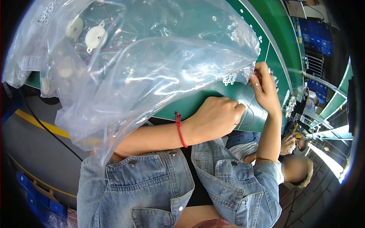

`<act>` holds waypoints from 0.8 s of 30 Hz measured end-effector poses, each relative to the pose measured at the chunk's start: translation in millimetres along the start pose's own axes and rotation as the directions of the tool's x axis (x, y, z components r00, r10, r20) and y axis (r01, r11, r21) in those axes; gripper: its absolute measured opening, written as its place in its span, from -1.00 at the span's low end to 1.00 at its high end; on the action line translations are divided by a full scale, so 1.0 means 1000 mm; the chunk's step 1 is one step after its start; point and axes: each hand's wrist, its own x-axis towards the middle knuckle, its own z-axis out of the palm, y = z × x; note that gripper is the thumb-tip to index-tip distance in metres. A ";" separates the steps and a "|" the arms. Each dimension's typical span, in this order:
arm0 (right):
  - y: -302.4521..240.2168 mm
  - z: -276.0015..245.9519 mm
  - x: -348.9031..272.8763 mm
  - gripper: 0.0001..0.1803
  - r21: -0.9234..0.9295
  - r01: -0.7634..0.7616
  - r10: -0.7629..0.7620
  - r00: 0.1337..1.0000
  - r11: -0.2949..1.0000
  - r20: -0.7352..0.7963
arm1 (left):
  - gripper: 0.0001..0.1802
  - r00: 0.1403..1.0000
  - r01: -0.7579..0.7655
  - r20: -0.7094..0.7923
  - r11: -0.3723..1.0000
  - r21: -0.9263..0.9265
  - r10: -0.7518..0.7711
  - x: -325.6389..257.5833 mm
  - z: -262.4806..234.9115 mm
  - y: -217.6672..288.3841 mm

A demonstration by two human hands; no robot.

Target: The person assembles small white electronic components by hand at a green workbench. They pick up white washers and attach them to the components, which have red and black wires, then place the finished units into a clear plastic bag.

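Observation:
My left hand (pixel 220 117), a red braided cord round its wrist, is closed in a fist low over the green table. A thin red wire (pixel 251 121) curves out of it toward the right; the rest of what it holds is hidden by the fingers. My right hand (pixel 265 89) is closed in a pinch beside the edge of a large clear plastic bag (pixel 163 72). Whatever sits between its fingertips is too small to make out. Small white rings (pixel 229 79) lie in a cluster just left of that hand.
Through the bag show a white round part with two ears (pixel 96 37) and red wires. More white rings (pixel 243 34) are scattered toward the far right of the green table (pixel 190 102). Beyond my right arm, another person (pixel 298 169) sits close by. Blue bins (pixel 315 38) stand farther off.

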 end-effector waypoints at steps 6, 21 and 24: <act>-0.006 -0.002 0.001 -0.85 -0.059 0.018 -0.017 1.000 0.998 0.013 | -0.91 1.000 0.003 -0.010 1.000 -0.008 -0.003 0.000 0.000 0.001; -0.010 -0.005 0.000 -0.85 -0.092 0.014 -0.010 0.999 0.996 0.040 | -0.92 1.000 -0.013 -0.017 1.000 -0.013 0.013 -0.001 -0.001 0.000; -0.011 -0.006 0.001 -0.85 -0.116 0.011 -0.006 0.999 0.993 0.045 | -0.92 1.000 -0.015 -0.012 1.000 0.003 0.015 0.000 0.001 -0.001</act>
